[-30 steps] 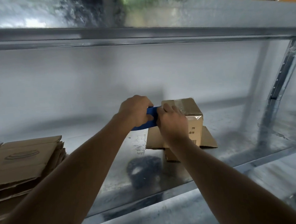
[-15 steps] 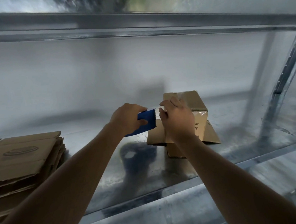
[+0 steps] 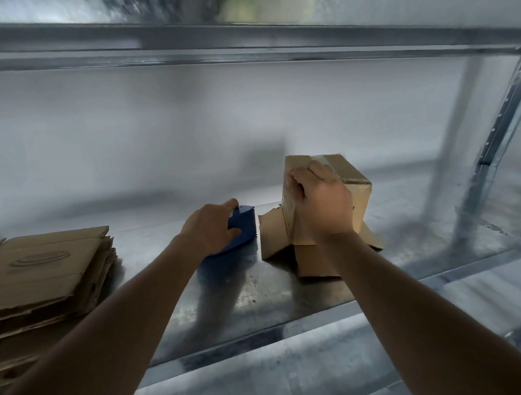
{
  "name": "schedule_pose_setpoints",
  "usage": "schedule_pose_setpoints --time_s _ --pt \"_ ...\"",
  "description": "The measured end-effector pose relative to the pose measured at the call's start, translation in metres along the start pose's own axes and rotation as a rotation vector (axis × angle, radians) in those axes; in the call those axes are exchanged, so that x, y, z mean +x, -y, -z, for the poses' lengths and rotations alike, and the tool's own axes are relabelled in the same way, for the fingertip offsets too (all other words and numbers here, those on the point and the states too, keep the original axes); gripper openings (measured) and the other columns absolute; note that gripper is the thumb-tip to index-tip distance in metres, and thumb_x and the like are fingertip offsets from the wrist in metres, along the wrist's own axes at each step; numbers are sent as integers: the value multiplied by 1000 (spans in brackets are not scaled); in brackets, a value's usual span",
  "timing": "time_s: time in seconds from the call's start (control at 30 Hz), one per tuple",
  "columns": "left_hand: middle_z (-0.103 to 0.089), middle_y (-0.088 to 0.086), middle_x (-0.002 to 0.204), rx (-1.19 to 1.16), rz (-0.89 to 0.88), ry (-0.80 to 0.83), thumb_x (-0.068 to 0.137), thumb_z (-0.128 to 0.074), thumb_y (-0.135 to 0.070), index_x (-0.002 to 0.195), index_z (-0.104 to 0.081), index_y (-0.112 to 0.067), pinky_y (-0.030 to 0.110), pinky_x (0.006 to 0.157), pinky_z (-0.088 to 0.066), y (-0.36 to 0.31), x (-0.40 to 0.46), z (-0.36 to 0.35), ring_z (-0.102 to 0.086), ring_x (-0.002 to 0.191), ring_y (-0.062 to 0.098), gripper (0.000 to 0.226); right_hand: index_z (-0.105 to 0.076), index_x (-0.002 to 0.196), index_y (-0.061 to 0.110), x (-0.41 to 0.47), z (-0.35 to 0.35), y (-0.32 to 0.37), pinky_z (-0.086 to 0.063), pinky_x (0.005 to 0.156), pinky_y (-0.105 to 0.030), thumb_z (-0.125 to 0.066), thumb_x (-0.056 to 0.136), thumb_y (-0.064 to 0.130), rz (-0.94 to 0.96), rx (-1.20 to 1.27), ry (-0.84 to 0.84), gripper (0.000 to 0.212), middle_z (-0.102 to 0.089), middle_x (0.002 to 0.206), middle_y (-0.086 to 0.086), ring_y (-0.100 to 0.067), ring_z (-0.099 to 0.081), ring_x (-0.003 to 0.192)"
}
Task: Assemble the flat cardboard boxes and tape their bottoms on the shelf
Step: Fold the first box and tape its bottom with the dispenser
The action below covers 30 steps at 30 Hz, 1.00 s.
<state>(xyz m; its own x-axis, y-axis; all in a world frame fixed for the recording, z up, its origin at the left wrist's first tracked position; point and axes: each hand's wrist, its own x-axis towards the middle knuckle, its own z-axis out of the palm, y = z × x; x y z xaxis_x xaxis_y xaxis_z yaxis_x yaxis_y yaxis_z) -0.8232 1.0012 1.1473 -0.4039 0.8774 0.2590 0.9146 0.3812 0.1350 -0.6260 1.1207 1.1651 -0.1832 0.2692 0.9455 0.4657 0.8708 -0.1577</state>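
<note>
The left hand grips a blue tape dispenser, which rests on the metal shelf just left of the box. The right hand presses on the box's top near edge, fingers curled over its taped seam. The box stands upside down, its lower flaps splayed on the shelf. Far left lies a stack of flat boxes, well apart.

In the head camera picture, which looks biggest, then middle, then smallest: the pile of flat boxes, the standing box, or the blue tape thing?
1. Pile of flat boxes, though it's nearer the camera.
2. Standing box.
3. Blue tape dispenser, partly hidden by the left hand.
</note>
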Motion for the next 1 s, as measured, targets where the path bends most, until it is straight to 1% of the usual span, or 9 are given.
schedule_pose_setpoints --time_s 0.13,0.2,0.3,0.37,0.5,0.63,0.77,0.87,1.0 --pt "-60 4 95 6 29 42 97 -62 -31 129 -44 -27 35 71 -47 -7 -2 -4 -58 82 28 37 -74 83 15 -1 14 -10 -44 44 -27 -76 89 10 21 30 6 8 -61 83 -2 -26 -61 69" --pt "-57 12 113 69 86 58 98 -60 -37 132 -42 -29 41 83 -49 -13 -3 -4 -58 92 32 39 -74 83 14 -5 19 -17 -46 43 -29 -74 90 12 68 54 5 7 -62 81 -2 -25 -61 68" --pt "-38 20 138 226 143 55 101 -54 -49 150 -31 -31 50 108 -36 -28 -5 -3 -51 120 43 58 -76 89 13 -11 24 -27 -49 47 -30 -69 93 21 142 97 16 11 -64 82 -3 -24 -62 70" --pt "-33 20 149 242 140 10 103 -50 -49 157 -27 -31 52 114 -32 -45 -9 -2 -46 131 44 62 -76 95 13 -12 27 -35 -50 53 -29 -72 94 31 146 143 106 18 -67 86 -2 -23 -64 76" --pt "-36 10 158 99 52 -145 108 -44 -37 155 -41 -28 50 112 -39 -83 -12 6 -51 133 36 48 -75 116 19 -10 39 -51 -55 67 -32 -62 101 46 167 200 336 33 -72 110 2 -19 -68 95" --pt "-45 2 152 -101 -94 -278 109 -47 -32 149 -55 -23 43 104 -49 -118 -13 16 -57 126 26 41 -72 125 14 -7 52 -71 -56 89 -35 -60 105 28 211 347 299 27 -71 126 -3 -21 -66 113" --pt "-52 -1 147 -97 -141 -381 109 -47 -20 143 -61 -17 43 99 -53 -144 -13 21 -60 122 22 38 -70 131 14 -8 53 -96 -57 99 -43 -54 108 26 131 335 320 31 -64 141 -5 -23 -58 133" --pt "-58 4 141 -129 -184 -459 107 -46 -17 140 -64 -11 44 96 -55 -152 -13 20 -64 116 25 37 -67 136 16 -6 53 -104 -58 98 -50 -53 105 17 180 351 370 34 -63 143 -5 -27 -56 137" --pt "-64 4 136 -128 -337 -460 103 -57 -8 134 -69 -14 36 96 -55 -153 -9 20 -65 116 21 34 -71 130 19 0 55 -106 -61 85 -44 -62 100 6 224 369 377 34 -72 129 -2 -27 -67 116"
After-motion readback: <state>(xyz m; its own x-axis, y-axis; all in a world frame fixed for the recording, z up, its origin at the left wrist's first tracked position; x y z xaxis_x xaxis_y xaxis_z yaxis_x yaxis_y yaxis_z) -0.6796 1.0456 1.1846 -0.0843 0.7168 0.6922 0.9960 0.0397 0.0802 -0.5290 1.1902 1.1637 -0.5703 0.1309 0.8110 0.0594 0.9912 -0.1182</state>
